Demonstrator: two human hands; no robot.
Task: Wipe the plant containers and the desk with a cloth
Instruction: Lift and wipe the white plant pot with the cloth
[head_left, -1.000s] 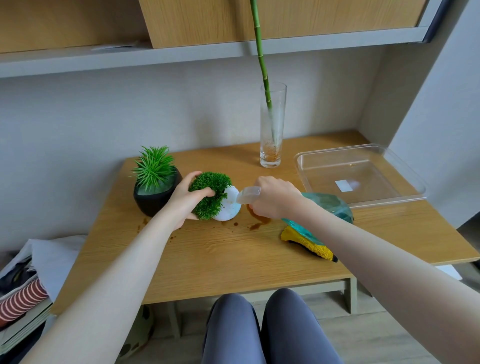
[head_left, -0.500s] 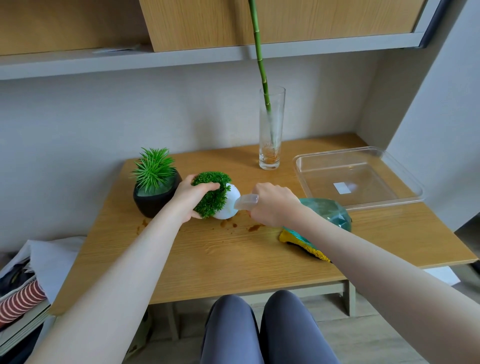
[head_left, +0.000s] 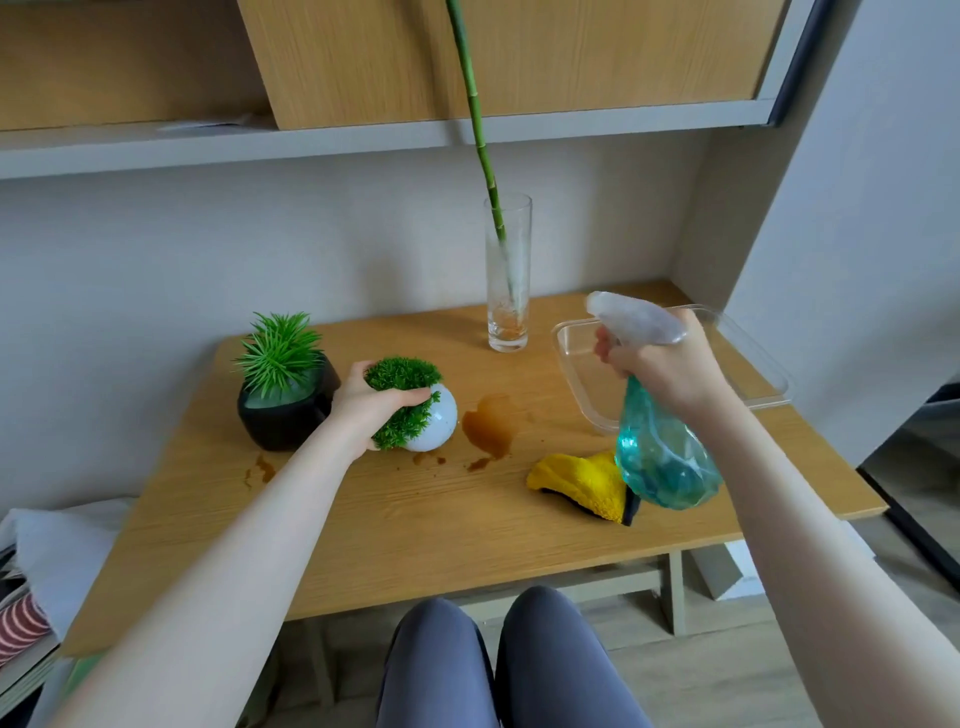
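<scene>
The tipped white pot (head_left: 434, 423) of moss was gripped by the left hand (head_left: 363, 408); the teal spray bottle (head_left: 660, 452) was held aloft by the right hand (head_left: 662, 366), over the yellow cloth (head_left: 582, 486) near the desk (head_left: 415, 525) edge.

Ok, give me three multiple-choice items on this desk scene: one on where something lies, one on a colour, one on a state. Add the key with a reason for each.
1. Where does the yellow cloth lie?
A. On the desk, below the raised spray bottle
B. Inside the clear tray
C. Draped over the black pot

2. What colour is the spilled puddle on the desk?
A. Blue
B. Brown
C. White

3. How is the white round pot standing?
A. Upright, untouched
B. Upside down in the tray
C. Tipped on its side, held by the left hand

Key: 1 A, the cloth rests on the wood near the front edge, partly behind the bottle in the right hand. 2 B, the stain is brown. 3 C, the plant faces sideways with the fingers curled round it.
</scene>
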